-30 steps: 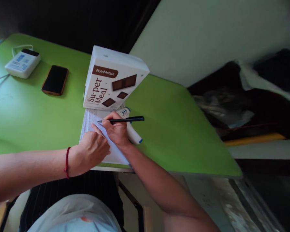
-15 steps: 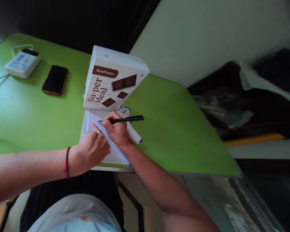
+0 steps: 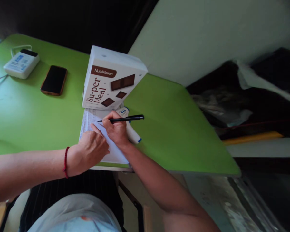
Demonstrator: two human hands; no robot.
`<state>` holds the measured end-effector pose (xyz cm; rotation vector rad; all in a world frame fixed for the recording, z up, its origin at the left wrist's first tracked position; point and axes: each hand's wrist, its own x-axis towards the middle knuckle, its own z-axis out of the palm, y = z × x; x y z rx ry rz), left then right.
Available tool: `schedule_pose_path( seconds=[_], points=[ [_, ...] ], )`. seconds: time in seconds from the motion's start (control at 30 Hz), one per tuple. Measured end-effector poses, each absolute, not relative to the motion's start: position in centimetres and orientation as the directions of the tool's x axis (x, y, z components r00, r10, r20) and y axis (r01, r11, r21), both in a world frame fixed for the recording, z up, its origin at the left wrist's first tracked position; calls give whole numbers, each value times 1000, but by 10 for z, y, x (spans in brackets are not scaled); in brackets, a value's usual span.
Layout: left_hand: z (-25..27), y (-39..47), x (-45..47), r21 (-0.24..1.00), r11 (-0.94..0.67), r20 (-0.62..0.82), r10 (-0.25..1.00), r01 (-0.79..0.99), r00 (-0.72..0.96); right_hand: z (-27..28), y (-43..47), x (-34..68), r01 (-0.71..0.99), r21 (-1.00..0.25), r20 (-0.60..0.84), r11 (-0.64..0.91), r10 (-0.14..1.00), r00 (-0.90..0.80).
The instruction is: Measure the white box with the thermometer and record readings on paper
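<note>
My right hand [image 3: 116,129] pinches a black pen [image 3: 132,118], its tip down on a sheet of white paper [image 3: 117,154]. Rows of small dark writing cover the paper's upper left part. On the same sheet rests my left hand [image 3: 93,146], its index finger stretched out close to the pen tip and the other fingers bent, holding nothing. A white box [image 3: 96,87] marked "Su-per Meal" stands upright at the paper's far edge. Partly behind my right hand lies a white object with blue ends [image 3: 134,133], perhaps a marker.
The green table [image 3: 171,129] carries a phone [image 3: 54,80] with an orange-brown edge and a white device [image 3: 21,63] with cables at the far left. A pale wall [image 3: 195,38] rises behind. Right of the table is a dark shelf holding crumpled plastic [image 3: 227,106].
The whole view has shifted very slightly. The pen's rear end has tipped up a little, while both hands keep nearly the same place on the paper.
</note>
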<state>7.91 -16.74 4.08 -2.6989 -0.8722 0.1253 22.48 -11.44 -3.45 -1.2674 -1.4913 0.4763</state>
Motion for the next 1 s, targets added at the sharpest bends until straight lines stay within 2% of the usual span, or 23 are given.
schedule_pose_path(
  seconds=[0.3,0.5,0.8,1.0],
  points=[
    [41,-168,77,-325,-772,34,568,546,823,-36,-114,224,424,-845,416,325,899,139],
    [37,-167,81,-304,-756,32,601,580,799,-36,-114,225,422,-853,393,308,910,131],
    [48,-164,84,-277,-782,-109,603,559,790,-34,-114,223,412,-852,409,323,902,140],
    [40,-161,82,-185,-767,21,622,614,783,-33,-114,229,439,-811,488,387,861,141]
  ],
)
